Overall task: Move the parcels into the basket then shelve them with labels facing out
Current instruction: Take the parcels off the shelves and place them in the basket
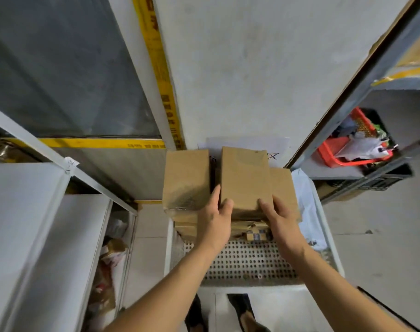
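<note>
Your left hand (215,218) and right hand (279,219) clasp the middle parcel (245,178), standing among others at the basket's (249,262) far end. Keep both sides pinched evenly and lift straight, so neighbouring boxes stay put.

Two bare forearms are shown, left hand (213,220) and right hand (282,222) without gloves, sleeves or jewellery; dark shoes (242,312) are worn below.
</note>
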